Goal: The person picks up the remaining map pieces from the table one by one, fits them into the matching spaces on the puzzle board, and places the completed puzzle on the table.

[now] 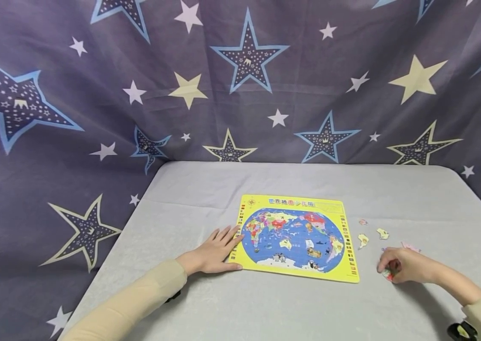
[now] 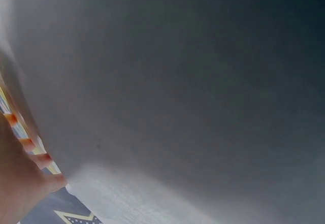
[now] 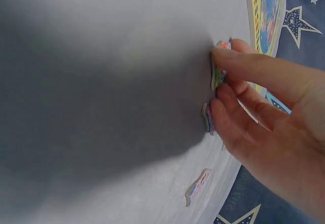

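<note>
A yellow-bordered world map puzzle board (image 1: 300,274) lies on the table, its map filled with colourful pieces. My left hand (image 1: 219,251) rests on the board's left edge with fingers spread; in the left wrist view the hand (image 2: 23,178) shows only at the lower left. To the right of the board, my right hand (image 1: 408,265) pinches a small red and green puzzle piece (image 1: 388,274) between thumb and fingers. From the right wrist, that puzzle piece (image 3: 219,76) appears tilted, and a second piece (image 3: 207,118) sits by the other fingertips of the right hand (image 3: 274,112).
Between board and right hand lie two pale yellow puzzle pieces (image 1: 363,240) and a small pinkish piece (image 1: 363,221). A pink piece (image 1: 412,246) is partly behind the right hand. The grey-covered table (image 1: 197,189) meets a star-patterned curtain (image 1: 249,118) at the back.
</note>
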The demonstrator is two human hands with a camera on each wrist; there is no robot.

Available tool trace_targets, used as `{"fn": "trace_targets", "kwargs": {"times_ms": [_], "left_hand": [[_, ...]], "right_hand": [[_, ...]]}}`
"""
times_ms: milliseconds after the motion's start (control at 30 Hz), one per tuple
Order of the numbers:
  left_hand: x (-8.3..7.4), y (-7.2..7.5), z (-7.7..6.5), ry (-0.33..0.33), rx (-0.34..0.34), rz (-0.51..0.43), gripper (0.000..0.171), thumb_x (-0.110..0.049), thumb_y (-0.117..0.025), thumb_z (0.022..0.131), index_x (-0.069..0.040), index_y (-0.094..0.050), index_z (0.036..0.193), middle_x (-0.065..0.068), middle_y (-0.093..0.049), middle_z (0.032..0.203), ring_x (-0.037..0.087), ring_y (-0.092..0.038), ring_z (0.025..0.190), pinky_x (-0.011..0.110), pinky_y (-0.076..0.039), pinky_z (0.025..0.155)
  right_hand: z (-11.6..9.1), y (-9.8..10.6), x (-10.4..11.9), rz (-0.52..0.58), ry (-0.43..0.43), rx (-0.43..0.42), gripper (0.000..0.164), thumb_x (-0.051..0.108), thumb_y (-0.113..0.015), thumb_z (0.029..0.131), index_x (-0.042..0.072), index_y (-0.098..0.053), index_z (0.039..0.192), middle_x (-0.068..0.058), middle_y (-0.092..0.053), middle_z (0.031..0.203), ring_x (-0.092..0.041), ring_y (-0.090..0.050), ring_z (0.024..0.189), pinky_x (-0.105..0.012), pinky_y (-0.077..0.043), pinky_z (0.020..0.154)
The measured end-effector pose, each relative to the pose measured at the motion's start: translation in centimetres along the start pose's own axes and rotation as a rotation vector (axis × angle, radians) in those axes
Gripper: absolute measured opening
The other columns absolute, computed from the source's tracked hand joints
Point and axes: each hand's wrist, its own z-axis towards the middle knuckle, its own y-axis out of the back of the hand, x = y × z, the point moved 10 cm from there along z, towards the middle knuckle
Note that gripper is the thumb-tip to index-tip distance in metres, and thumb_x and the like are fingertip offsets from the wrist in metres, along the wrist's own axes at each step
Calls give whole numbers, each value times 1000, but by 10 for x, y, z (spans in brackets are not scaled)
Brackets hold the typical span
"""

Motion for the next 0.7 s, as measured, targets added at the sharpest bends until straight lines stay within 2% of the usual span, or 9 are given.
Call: {"fn": "trace_targets", "kwargs": {"times_ms": [400, 700], "left_hand": [[1, -1, 0, 4, -7, -1, 85, -71, -26, 80, -17, -10, 144, 6, 1, 149, 27, -1, 135, 49, -8, 105], [0, -1, 0, -1, -7, 9, 86, -72, -25, 80, -17, -10, 144, 6, 1, 149, 27, -2, 135, 49, -8, 105]], "right_hand": [[3, 0, 0, 71, 30, 62, 20, -2, -69, 67, 0, -60, 84, -4, -54, 75, -10, -46, 62, -23, -42, 50], [5, -1, -5, 47, -11, 58, 20, -1, -71, 64, 2, -61, 81, 2, -55, 72, -1, -45, 61, -22, -42, 49]]}}
